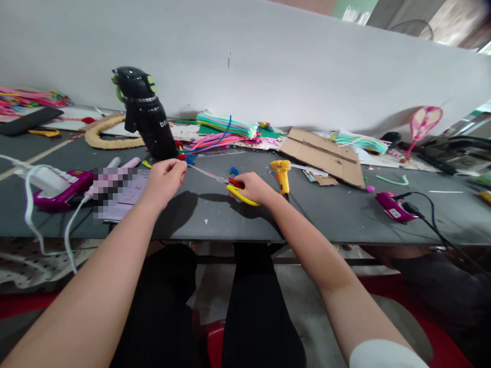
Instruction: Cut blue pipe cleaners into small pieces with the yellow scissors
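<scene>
My left hand [163, 184] is pinching a thin pale strip [204, 172], slanting rightward toward the yellow-and-red-handled metal scissors [244, 197] my right hand [253, 187] is gripping.

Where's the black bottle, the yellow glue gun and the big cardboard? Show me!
Black bottle [152, 125]: head view, on its body.
Yellow glue gun [283, 178]: head view, on its handle.
Cardboard [324, 155]: head view, near its middle.

Bare table [215, 227] lies open nearest the body; the black bottle [153, 122] and glue gun [283, 176] stand behind.
</scene>
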Available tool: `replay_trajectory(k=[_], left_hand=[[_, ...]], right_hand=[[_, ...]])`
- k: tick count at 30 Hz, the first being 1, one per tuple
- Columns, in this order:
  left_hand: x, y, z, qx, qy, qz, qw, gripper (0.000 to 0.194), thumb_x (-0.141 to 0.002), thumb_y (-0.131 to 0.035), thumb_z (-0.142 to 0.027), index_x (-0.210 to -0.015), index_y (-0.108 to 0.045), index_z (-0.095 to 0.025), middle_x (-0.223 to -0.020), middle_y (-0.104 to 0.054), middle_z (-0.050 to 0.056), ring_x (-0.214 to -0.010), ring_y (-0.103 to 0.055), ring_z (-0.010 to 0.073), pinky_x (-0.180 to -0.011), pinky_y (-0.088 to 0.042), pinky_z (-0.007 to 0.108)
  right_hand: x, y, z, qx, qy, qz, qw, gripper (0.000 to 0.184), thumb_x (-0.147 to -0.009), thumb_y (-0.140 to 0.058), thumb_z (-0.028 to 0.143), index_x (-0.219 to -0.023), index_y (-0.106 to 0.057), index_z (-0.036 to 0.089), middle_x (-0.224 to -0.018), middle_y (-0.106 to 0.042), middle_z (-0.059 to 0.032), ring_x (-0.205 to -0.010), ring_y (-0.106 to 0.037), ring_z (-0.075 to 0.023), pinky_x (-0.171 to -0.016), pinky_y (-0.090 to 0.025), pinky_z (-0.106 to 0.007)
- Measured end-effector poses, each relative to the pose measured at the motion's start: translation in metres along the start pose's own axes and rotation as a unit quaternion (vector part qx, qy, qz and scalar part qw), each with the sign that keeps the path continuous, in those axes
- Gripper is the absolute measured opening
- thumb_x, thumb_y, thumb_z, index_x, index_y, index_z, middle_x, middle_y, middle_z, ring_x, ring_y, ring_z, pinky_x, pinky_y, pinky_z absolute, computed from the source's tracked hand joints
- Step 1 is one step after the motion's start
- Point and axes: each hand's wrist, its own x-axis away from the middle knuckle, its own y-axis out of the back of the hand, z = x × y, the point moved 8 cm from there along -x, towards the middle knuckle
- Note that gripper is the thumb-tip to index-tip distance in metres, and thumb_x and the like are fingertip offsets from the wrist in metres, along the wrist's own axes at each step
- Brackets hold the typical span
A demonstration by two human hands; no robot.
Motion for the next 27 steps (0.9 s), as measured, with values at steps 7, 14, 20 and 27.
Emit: replay_trajectory(k=[7,14,20,27], left_hand=[[0.0009,-0.0024,-0.0017,0.009,0.005,0.006,1.0,0.026,-0.076,-0.06,-0.032,-0.056,-0.051,-0.019,-0.052,-0.043,-0.002,-0.048,-0.04,0.0096,-0.047,-0.03,0.024],[-0.0015,-0.0032,0.0015,0.019,0.004,0.009,1.0,0.025,-0.076,-0.06,-0.032,-0.057,-0.051,-0.02,-0.051,-0.042,-0.002,-0.047,-0.039,0.0101,-0.046,-0.03,0.025],[-0.0013,-0.0024,0.0032,0.01,0.014,0.006,1.0,0.026,-0.075,-0.059,-0.033,-0.055,-0.05,-0.02,-0.051,-0.041,-0.002,-0.047,-0.038,0.0096,-0.046,-0.03,0.025],[0.0016,-0.0024,-0.0019,0.01,0.017,0.004,1.0,0.028,-0.075,-0.059,-0.033,-0.053,-0.048,-0.019,-0.05,-0.039,-0.002,-0.047,-0.037,0.0096,-0.046,-0.029,0.025]], right_hand=[[-0.0008,0.0002,-0.0007,0.006,-0.001,-0.004,1.0,0.028,-0.08,-0.06,0.042,-0.07,-0.063,0.016,-0.062,-0.053,0.0012,-0.061,-0.039,-0.0107,-0.059,-0.024,-0.026],[-0.0013,0.0002,-0.0016,-0.002,-0.007,-0.006,1.0,0.028,-0.081,-0.061,0.041,-0.07,-0.066,0.016,-0.061,-0.054,0.0004,-0.061,-0.04,-0.0109,-0.059,-0.023,-0.027],[0.0009,0.0027,-0.0003,-0.009,-0.002,-0.023,1.0,0.031,-0.083,-0.058,0.045,-0.074,-0.067,0.016,-0.066,-0.058,-0.0007,-0.062,-0.042,-0.0111,-0.06,-0.025,-0.026],[0.0017,0.0023,-0.0003,0.005,-0.005,-0.025,1.0,0.033,-0.082,-0.058,0.048,-0.075,-0.064,0.016,-0.066,-0.056,0.0002,-0.062,-0.041,-0.0108,-0.059,-0.025,-0.026]])
